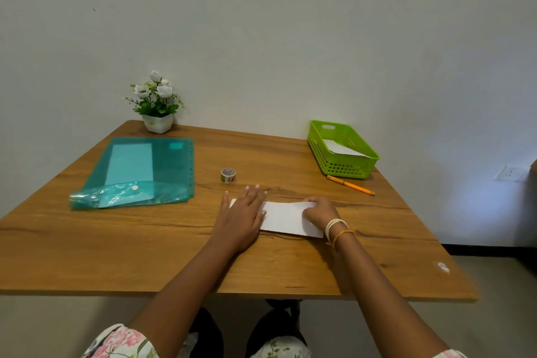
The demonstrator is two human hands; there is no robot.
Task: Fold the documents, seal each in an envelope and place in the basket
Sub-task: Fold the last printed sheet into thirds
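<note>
The left hand (242, 213) lies flat with straight fingers on the left end of the paper (286, 218), hiding that end. The right hand (318, 211) rests on the right end with fingers curled under, so I cannot tell whether it pinches the sheet or only presses it. The paper lies on the tabletop (174, 241) just in front of the person; whether it is a folded document or an envelope is hard to make out. One green basket (343, 164) stands at the far right with one white piece (344, 148) inside, partly hidden by its wall. One tape roll (228, 175), one pencil (350, 184), one teal folder (136, 173) with a pale sheet dimly seen through it, one flower pot (157, 122)
</note>
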